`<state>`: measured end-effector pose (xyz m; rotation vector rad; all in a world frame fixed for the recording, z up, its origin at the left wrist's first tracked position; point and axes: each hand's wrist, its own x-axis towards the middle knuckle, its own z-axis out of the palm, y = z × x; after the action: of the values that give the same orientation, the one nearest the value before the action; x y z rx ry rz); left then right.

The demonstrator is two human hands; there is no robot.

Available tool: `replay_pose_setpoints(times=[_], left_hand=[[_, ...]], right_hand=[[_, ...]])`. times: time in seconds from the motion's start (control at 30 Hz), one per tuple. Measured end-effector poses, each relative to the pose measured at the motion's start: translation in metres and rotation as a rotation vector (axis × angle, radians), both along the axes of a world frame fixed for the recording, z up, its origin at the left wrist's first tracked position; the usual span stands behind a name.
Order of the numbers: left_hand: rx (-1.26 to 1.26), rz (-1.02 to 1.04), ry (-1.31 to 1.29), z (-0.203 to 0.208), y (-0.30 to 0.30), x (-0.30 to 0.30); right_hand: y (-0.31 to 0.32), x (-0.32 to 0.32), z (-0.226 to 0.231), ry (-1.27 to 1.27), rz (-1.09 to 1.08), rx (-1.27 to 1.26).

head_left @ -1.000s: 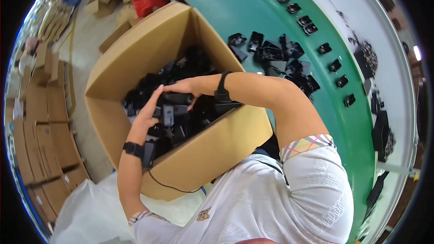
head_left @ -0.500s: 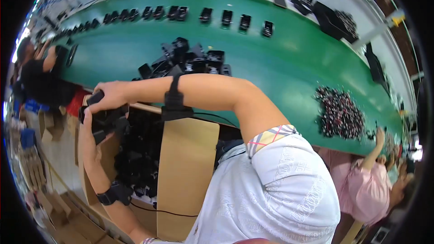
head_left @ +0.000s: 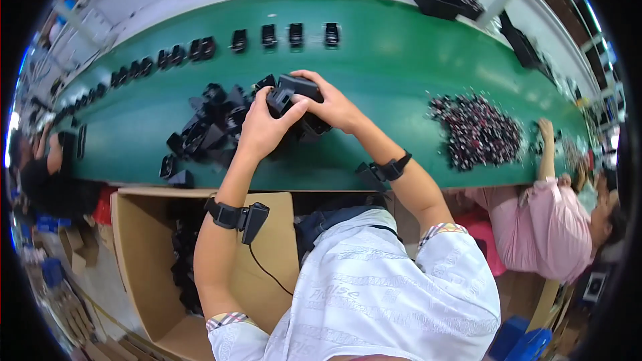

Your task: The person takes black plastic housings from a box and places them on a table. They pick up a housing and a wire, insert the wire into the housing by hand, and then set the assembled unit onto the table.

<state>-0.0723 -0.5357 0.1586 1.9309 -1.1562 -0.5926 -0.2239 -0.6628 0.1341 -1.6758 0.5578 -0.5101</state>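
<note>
Over the green table, my left hand (head_left: 264, 126) and my right hand (head_left: 334, 103) meet around a cluster of black plastic housings (head_left: 284, 99). Both are closed, fingers and thumbs wrapped on the parts from either side. How many parts each one grips is hidden. Just left of my hands lies a heap of similar black housings (head_left: 212, 117) on the table. Below, against the table's near edge, stands an open cardboard box (head_left: 154, 254) with more black parts (head_left: 184, 267) inside, partly covered by my left forearm.
A row of black units (head_left: 269, 35) runs along the table's (head_left: 388, 80) far side. To the right lies a mound of small dark and red pieces (head_left: 475, 130). One person in pink (head_left: 535, 227) sits at the right; another in black (head_left: 50, 174) is at the far left.
Both hands have come up and right from above the cardboard box to over the table, carrying black housings. The view has turned with them.
</note>
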Motion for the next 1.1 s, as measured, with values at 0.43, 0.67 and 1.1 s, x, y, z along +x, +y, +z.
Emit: replay_pose_setpoints(times=[0.43,0.67,1.1], left_hand=[[-0.236,0.008,-0.034,-0.066,-0.07,-0.086],[-0.495,0.07,-0.246,-0.09,-0.075,-0.122],[-0.556,0.175,-0.151,-0.109,-0.044,-0.14]], right_hand=[[-0.025,-0.084,-0.042,-0.014,-0.393,-0.457],[-0.036,-0.127,-0.045,0.087,-0.427,-0.679],[-0.043,-0.188,-0.023,0.043,-0.349,-0.593]])
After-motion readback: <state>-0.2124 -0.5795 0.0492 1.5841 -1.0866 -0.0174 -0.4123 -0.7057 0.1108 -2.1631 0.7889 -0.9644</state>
